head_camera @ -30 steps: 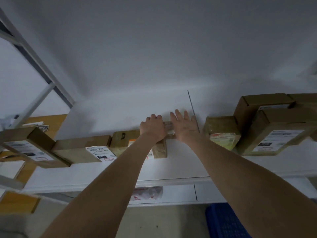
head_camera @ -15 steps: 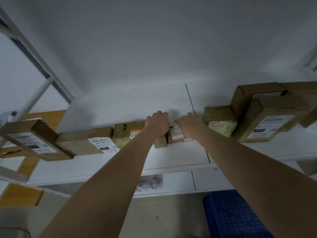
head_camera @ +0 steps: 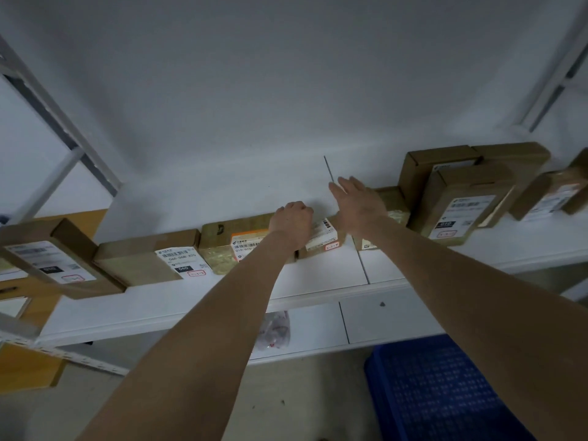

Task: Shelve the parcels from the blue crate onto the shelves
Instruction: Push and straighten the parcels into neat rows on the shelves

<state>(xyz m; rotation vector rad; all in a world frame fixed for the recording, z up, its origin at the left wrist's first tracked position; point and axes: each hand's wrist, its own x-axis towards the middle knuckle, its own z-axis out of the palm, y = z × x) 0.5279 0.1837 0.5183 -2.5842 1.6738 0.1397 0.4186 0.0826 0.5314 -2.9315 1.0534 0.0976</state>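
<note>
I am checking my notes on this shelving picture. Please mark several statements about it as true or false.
1. The right hand has straight fingers. True.
2. The blue crate stands on the shelf. False: it is lower down, beneath it.
3. The small parcel lies on the shelf, between the hands. True.
4. The left hand lies flat and open. False: its fingers curl over the small parcel.
</note>
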